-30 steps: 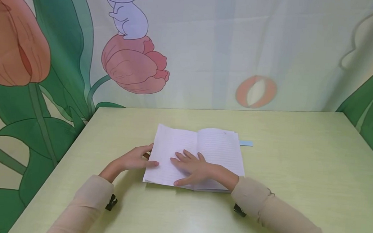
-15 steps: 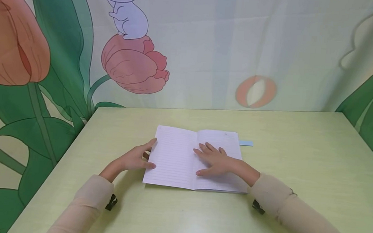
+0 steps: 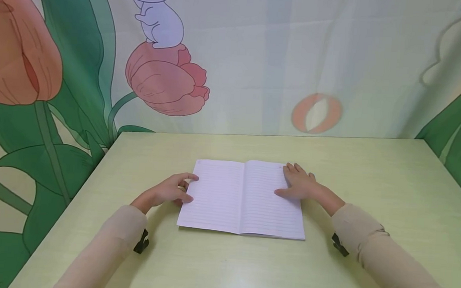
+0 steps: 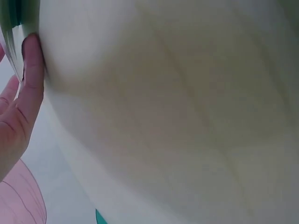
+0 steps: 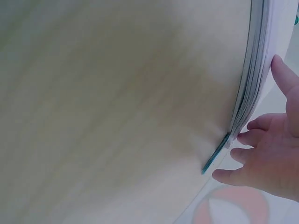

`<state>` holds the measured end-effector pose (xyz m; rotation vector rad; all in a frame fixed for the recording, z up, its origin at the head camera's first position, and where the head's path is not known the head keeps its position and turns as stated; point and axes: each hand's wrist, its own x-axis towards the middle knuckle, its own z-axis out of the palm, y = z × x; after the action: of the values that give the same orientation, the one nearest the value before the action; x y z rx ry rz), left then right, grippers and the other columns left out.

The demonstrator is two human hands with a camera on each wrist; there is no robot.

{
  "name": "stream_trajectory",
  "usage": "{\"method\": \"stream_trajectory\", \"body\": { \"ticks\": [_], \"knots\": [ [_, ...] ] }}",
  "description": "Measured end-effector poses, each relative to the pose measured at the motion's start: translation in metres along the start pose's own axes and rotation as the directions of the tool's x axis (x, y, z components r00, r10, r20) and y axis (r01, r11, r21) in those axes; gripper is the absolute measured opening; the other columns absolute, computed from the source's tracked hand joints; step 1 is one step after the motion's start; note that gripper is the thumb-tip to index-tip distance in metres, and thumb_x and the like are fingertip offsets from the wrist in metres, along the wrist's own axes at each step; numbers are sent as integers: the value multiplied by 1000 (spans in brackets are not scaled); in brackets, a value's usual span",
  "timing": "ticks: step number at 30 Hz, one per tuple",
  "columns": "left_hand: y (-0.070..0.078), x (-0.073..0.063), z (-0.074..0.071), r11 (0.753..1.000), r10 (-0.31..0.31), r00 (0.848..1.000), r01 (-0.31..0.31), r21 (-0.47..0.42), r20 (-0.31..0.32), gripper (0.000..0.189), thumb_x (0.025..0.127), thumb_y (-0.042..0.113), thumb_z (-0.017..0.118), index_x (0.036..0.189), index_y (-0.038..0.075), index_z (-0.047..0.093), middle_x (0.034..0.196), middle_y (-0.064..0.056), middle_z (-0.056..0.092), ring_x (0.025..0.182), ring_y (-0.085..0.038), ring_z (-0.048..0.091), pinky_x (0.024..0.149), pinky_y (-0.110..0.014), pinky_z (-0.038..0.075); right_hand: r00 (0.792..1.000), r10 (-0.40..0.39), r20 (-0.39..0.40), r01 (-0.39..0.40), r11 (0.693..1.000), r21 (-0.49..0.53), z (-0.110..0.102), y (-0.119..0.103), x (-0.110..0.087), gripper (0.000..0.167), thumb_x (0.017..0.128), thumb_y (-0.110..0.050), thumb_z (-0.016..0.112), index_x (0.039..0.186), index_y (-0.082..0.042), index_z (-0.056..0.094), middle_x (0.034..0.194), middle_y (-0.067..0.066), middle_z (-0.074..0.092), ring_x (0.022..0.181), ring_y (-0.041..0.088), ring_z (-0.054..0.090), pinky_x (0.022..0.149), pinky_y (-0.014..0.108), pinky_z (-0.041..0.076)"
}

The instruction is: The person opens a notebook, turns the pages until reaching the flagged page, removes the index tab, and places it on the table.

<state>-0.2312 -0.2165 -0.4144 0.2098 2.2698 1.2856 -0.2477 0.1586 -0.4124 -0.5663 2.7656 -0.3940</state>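
Right hand [image 3: 300,185]: fingers spread, now at right page [image 3: 268,209]'s upper outer corner; we had it mid-page before. Left hand [image 3: 169,189]: thumb and forefinger parted on left page [image 3: 214,201] edge. Notebook [image 3: 242,198] open on table [image 3: 376,181], white ruled pages.

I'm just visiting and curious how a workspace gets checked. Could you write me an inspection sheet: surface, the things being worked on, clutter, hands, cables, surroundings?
Surface: pale yellow-green table, soft glare on the near side.
Job's things: notebook lying open, lined pages up; a blue strip sticks out beyond it in the right wrist view.
Clutter: nothing seen.
Left hand: thumb and forefinger touch the notebook's left edge.
Right hand: fingers spread, at the notebook's upper right corner.
Cables: nothing seen.
Surroundings: pale backdrop with printed tulips and a printed animal.
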Motion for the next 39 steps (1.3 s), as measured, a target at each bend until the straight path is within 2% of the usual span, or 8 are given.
{"method": "stream_trajectory", "body": {
  "ticks": [5, 14, 18, 23, 27, 32, 36, 39],
  "knots": [
    [0, 3, 0, 1000, -17, 1000, 17, -25, 10, 62, 76, -7, 63, 132, 4, 41, 95, -17, 51, 74, -22, 56, 66, -33, 50, 1000, 8, 27, -8, 1000, -7, -1, 2, 0, 85, 87, -46, 54, 140, 10, 19, 145, 29, 10, 132, 45, 4, 95, 69, 13],
    [1, 4, -1, 1000, -12, 1000, 12, -21, 10, 62, 75, -10, 63, 132, 3, 41, 95, -17, 50, 72, -21, 55, 63, -33, 51, 1000, -27, -9, 27, 999, -27, 1, 2, 3, 75, 88, -40, 56, 140, 5, 25, 145, 27, 12, 133, 44, 4, 95, 68, 14],
    [2, 5, 0, 1000, -16, 1000, 16, -26, 6, 62, 76, -11, 63, 132, 3, 41, 95, -18, 50, 73, -21, 56, 64, -34, 51, 994, -93, -58, 91, 995, -33, 1, -3, 3, 66, 87, -30, 59, 138, 3, 33, 143, 29, 19, 131, 46, 9, 94, 68, 19],
    [3, 4, 2, 999, -39, 999, 39, -16, -11, 61, 76, -10, 62, 132, 5, 42, 96, -17, 50, 73, -22, 56, 64, -33, 51, 973, -192, -130, 190, 981, -24, 4, -21, 1, 59, 86, -21, 60, 136, 2, 38, 136, 26, 36, 126, 46, 27, 93, 63, 28],
    [3, 3, 4, 998, -58, 998, 58, -16, -32, 60, 77, -8, 62, 131, 7, 43, 96, -17, 50, 73, -23, 56, 64, -33, 51, 965, -242, -97, 252, 962, 102, 6, -42, -2, 63, 91, -31, 54, 139, 2, 32, 138, 26, 33, 128, 42, 28, 100, 55, 25],
    [2, 6, 6, 998, -59, 996, 61, 30, -69, 48, 84, 5, 61, 130, 7, 46, 90, -14, 50, 70, -22, 55, 62, -32, 50, 973, -231, -6, 225, 941, 251, 11, -69, -2, 69, 93, -47, 44, 143, -3, 27, 145, 29, 13, 133, 42, 12, 105, 53, 13],
    [2, 9, 7, 997, -66, 995, 69, 36, -78, 40, 94, 25, 50, 129, 7, 46, 76, -10, 45, 63, -20, 50, 60, -30, 49, 974, -224, 21, 212, 946, 243, 19, -87, 2, 65, 93, -48, 41, 143, -8, 28, 147, 24, 9, 132, 44, 9, 101, 60, 15],
    [1, 9, 8, 998, -68, 995, 69, 10, -70, 45, 98, 36, 38, 130, 5, 45, 69, -8, 38, 60, -19, 46, 58, -30, 49, 976, -213, 39, 200, 956, 215, 23, -98, 4, 63, 93, -47, 41, 144, -12, 29, 149, 19, 8, 132, 46, 8, 98, 64, 16]
  ]
}}
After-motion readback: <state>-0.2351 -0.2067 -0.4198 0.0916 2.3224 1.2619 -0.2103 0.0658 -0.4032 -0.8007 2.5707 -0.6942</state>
